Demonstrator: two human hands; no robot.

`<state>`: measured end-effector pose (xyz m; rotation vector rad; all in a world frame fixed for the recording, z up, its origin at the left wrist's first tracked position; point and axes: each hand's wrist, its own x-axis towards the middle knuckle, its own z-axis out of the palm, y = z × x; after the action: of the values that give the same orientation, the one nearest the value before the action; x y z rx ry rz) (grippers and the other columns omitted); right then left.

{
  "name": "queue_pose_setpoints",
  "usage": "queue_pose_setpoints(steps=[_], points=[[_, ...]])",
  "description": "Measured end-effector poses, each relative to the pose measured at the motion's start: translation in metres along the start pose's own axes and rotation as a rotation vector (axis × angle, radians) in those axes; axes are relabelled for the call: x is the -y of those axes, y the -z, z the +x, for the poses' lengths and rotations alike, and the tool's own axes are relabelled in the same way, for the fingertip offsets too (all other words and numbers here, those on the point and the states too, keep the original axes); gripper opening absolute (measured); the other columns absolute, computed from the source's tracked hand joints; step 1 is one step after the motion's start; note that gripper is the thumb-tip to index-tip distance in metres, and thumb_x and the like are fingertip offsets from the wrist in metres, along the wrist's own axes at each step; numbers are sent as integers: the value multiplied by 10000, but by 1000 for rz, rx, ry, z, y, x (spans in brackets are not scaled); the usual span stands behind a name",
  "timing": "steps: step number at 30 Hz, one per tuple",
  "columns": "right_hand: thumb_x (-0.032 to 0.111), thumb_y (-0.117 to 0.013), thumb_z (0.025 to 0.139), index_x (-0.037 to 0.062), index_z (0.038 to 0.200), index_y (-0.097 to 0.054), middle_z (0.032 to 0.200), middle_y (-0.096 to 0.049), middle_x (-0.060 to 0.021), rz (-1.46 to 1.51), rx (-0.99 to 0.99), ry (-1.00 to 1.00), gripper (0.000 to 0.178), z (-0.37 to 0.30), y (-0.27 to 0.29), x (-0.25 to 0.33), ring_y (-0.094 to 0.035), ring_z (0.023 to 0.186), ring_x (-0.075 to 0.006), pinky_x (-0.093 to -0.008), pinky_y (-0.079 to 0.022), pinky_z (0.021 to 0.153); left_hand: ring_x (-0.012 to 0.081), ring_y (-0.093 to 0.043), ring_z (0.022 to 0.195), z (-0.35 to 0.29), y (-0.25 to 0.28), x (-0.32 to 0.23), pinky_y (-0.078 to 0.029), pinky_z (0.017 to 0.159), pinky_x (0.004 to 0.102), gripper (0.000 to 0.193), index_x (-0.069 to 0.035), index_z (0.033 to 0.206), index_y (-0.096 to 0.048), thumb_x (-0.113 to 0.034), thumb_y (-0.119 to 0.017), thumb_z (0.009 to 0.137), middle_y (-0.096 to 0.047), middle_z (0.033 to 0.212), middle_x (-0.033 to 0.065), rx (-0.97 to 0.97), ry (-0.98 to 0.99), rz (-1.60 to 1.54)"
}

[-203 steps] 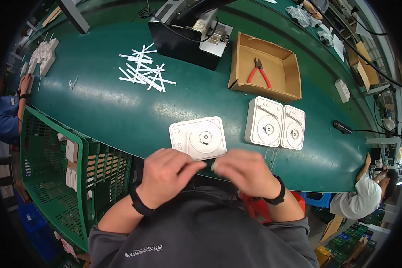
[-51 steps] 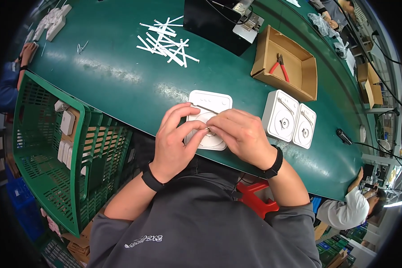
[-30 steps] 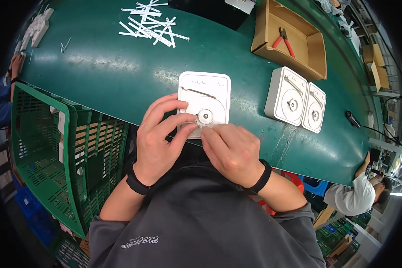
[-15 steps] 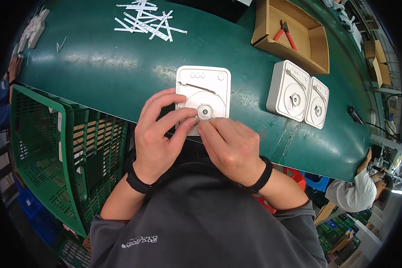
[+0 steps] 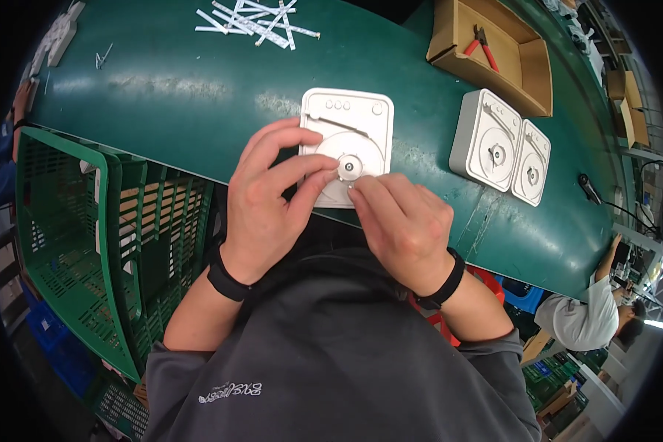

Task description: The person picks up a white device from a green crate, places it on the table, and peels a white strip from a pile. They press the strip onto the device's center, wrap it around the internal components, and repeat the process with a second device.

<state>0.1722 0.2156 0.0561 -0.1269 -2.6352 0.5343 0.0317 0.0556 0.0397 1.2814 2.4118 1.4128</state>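
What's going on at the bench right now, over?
Left hand and right hand both pinching the hub of the white panel. Panel flat on table. Nothing in the way.

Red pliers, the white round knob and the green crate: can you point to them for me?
Red pliers [image 5: 484, 46], head view, on the red handles, inside the cardboard box.
White round knob [image 5: 348, 166], head view, on its middle, between both hands' fingertips.
Green crate [image 5: 107, 214], head view, on its near rim.

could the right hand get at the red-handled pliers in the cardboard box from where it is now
Probably yes. The right hand rests at the white square unit, and the red-handled pliers lie uncovered in the open-topped cardboard box further back on its side. Only the two white units stand near that path.
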Motion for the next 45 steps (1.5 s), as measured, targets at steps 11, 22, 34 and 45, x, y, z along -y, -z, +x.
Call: queue_pose_setpoints(steps=[11, 22, 34, 45], points=[[9, -838, 934, 37, 1064, -800, 955, -748, -105, -1, -13, -111, 139, -7, 14, -4, -727, 742, -282, -344, -564, 652, 331, -705, 1311, 1, -3, 2, -583, 1050, 431, 179, -85, 1032, -859, -25, -897, 867, -770, 1225, 72, -9, 20, -14], [7, -783, 1009, -18, 1127, -817, 987, -760, -93, 328, 93, -404, 125, 2, 27, -20, -697, 770, -139, -277, -548, 698, 330, -700, 1319, 0, 0, 1, -578, 1058, 436, 186, -86, 1025, -858, -16, -898, 857, -763, 1223, 67, -6, 19, -6], [59, -774, 1046, -15, 1169, -833, 1057, -756, -39, 648, 166, -661, 156, 15, 27, -39, -669, 817, -78, -236, -526, 727, 335, -696, 1280, -4, -9, -2, -560, 1028, 463, 211, -90, 968, -817, -122, -947, 806, -734, 1199, 50, -59, 1, 13], [17, -785, 1016, -16, 1219, -786, 994, -765, -12, 749, 23, -703, 206, 29, 15, -26, -684, 839, -45, -230, -575, 780, 328, -688, 1290, -5, -14, -6, -543, 1035, 461, 256, -99, 951, -785, -145, -970, 780, -716, 1218, 44, -91, 40, 25]])
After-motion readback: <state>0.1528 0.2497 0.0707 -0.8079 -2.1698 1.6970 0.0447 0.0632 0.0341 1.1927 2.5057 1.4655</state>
